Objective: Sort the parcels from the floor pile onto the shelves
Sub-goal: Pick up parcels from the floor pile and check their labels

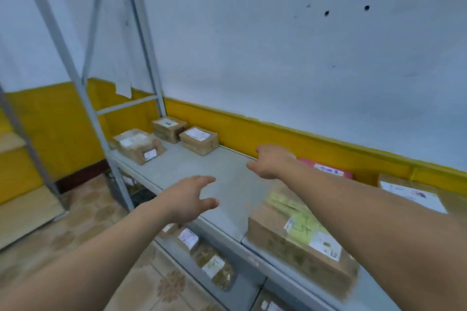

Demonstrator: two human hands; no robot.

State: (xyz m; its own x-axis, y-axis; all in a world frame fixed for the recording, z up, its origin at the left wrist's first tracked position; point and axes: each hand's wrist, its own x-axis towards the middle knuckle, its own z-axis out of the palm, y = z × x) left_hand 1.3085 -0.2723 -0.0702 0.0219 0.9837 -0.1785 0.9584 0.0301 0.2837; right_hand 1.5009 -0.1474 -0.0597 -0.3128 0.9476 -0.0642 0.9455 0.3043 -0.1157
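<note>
Left hand and right hand hover spread and empty above the shelf. The blurred carton near right looks stiff, perhaps heavy; clasp its opposite sides.

bare shelf middle, boxes left, carton right

grey shelf, cardboard parcels, pink parcel
</note>
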